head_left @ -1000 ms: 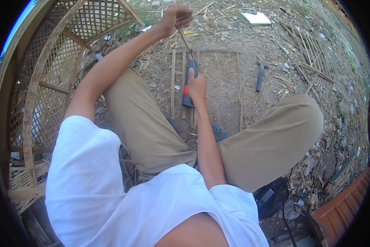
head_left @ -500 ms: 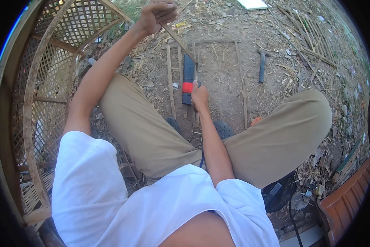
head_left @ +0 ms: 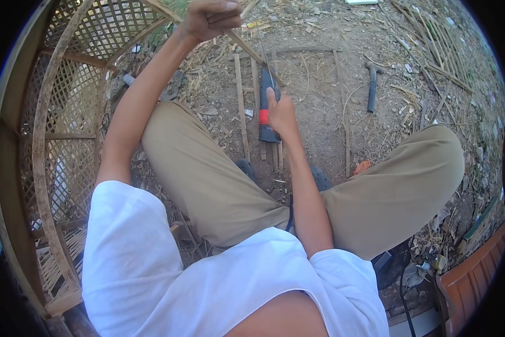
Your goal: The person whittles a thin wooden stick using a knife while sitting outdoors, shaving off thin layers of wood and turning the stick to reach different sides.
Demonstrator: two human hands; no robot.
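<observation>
My left hand [head_left: 212,19], raised at the top, is closed round the upper end of a thin wooden strip [head_left: 247,46]. The strip slants down to the right. Its lower end is by my right hand [head_left: 282,115], which is closed with the thumb stretched upward along a tool with a long, thin blade [head_left: 263,53]. The handle is hidden in my palm, so its exact kind is unclear. The blade crosses the strip. Below the hand, a black, elongated object with a red band [head_left: 264,117] lies on the wooden slats on the ground.
Several narrow wooden slats [head_left: 241,106] form a frame-like layout between my feet. A dark-handled hammer [head_left: 371,87] lies to the right. Wooden latticework [head_left: 72,90] stands close on my left. A brown ribbed panel [head_left: 471,275] is at the lower right; wood scraps litter the soil.
My right hand has turned, its thumb now pointing up, and the blade reaches farther up past the strip. My left hand still grips the strip. The whole view has shifted slightly.
</observation>
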